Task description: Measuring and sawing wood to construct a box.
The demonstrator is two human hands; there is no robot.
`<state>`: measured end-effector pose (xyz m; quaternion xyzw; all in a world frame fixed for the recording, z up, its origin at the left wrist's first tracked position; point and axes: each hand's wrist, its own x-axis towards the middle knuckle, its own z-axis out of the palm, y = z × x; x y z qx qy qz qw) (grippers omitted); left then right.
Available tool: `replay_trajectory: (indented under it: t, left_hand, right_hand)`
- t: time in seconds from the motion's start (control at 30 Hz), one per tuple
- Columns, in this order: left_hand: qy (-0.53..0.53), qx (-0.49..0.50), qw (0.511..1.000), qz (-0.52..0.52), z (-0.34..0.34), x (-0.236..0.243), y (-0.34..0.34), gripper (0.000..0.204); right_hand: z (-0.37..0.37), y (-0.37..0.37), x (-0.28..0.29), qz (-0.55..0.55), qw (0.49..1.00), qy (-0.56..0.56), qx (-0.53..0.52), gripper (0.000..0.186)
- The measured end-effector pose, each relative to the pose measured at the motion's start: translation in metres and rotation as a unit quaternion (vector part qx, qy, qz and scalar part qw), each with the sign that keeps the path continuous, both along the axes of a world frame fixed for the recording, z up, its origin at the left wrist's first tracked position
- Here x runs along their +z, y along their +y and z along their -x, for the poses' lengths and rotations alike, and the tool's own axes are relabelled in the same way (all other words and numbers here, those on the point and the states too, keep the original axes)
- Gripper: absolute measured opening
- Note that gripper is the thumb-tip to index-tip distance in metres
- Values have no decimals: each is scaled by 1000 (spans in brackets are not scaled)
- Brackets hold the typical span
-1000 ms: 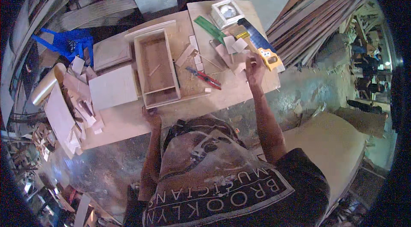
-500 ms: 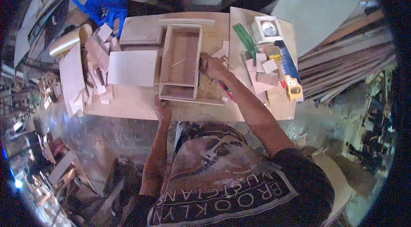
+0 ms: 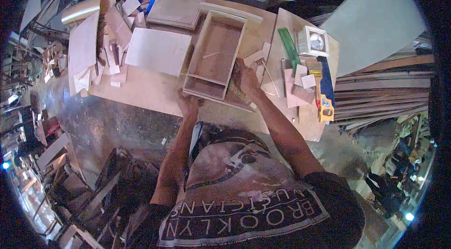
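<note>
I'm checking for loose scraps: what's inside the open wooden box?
A thin wood strip lies in the box, beyond a divider; anything directly beneath the strip is covered.

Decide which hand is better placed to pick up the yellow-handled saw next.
Probably the right hand: it is at the right side of the wooden box, nearer the saw; the left hand is at the box's near end.

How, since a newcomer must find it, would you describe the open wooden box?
Look at the wooden tabletop, then its middle, just right of the pale rectangular panel. The open wooden box lies there, left hand at its near left corner, right hand by its right side. Unlike that flat panel, it has raised walls and a divider marking off a small near compartment.
</note>
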<state>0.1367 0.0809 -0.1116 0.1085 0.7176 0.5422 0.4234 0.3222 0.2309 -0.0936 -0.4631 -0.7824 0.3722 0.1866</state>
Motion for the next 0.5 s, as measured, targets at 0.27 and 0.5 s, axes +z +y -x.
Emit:
replay_trajectory:
  t: [0.27, 0.5]
  left_hand:
    - [-94, 107, 989, -29, -13, 8, 5, 49]
    - [-148, -2, 988, -52, 1, -27, -27, 26]
  right_hand:
    - [2, -14, -1, 287, 950, -42, -118, 35]
    - [-2, -16, -13, -51, 997, -57, 25, 24]
